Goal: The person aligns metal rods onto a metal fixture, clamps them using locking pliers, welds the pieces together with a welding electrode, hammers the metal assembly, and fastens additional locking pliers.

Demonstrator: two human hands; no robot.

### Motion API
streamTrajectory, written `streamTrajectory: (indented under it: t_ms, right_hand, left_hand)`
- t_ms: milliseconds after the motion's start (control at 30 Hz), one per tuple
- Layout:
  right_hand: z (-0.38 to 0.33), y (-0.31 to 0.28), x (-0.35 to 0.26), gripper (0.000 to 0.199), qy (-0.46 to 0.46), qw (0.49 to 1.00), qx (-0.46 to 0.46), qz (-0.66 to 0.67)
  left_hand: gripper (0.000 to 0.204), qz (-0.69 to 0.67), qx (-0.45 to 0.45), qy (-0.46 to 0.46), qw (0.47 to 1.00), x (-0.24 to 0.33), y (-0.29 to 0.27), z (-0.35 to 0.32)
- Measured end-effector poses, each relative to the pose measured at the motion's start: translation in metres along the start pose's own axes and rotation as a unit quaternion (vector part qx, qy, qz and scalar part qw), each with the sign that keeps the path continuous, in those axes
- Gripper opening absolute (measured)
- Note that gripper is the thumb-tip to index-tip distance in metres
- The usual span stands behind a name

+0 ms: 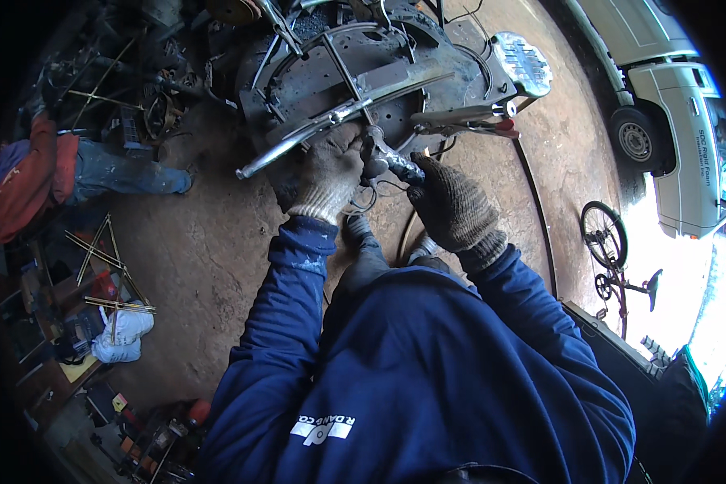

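A grey-gloved left hand (333, 165) of mine is closed just below a bent metal tube frame (298, 143); whether it grips the tube or the tool beside it is hidden. My right hand (453, 203), in a darker knit glove, is wrapped round the dark grip of a short hand tool with a metal head (376, 153). The tool's head comes up close to my left fingers, under the frame's rod. The frame lies across a round dark metal worktable (391, 117) with holes in it. Locking pliers (468, 118) with a red lever sit at the table's right edge.
Cables (532, 194) run over the brown floor on the right. Beyond stand a bicycle (609, 250) and a white van (678, 121). At left, another person in a red top (44, 181) is near metal clutter, thin rod frames (105, 258) and a white sack (123, 336).
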State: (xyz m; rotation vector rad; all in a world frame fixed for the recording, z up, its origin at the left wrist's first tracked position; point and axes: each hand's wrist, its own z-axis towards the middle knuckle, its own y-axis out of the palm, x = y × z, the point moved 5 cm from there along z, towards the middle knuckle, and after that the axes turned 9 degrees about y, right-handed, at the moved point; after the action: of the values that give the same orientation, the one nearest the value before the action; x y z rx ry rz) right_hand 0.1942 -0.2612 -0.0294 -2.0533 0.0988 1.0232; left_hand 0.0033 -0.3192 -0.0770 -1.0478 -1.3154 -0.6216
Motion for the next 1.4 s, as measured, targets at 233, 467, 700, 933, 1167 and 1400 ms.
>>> streamTrajectory:
  t_ms: [233,467,700,933,1167,1400]
  right_hand:
    - [0.004,0.008,0.001,0.047,-0.032,0.998,0.055,-0.026]
    - [0.011,0.016,0.013,0.040,-0.011,0.998,0.060,-0.028]
    - [-0.016,0.022,0.028,0.045,-0.015,0.996,0.005,0.083]
    - [0.029,0.040,0.059,0.046,0.028,0.998,-0.055,-0.008]
    - [0.036,0.018,0.064,0.048,-0.059,0.996,-0.068,-0.015]
    - [0.031,-0.070,0.190,0.042,-0.145,0.976,-0.128,-0.100]
  left_hand:
    - [0.025,-0.079,-0.009,0.035,0.996,-0.002,-0.003,-0.003]
    - [0.022,-0.137,-0.080,-0.042,0.986,-0.003,-0.002,0.001]
    - [0.026,-0.155,-0.119,-0.084,0.977,-0.004,-0.011,-0.001]
    - [0.026,-0.060,-0.125,-0.089,0.986,-0.003,-0.018,0.003]
    - [0.027,-0.039,-0.097,-0.104,0.989,0.000,-0.020,0.004]
    - [0.031,0.198,0.156,0.096,0.963,0.033,0.015,-0.017]
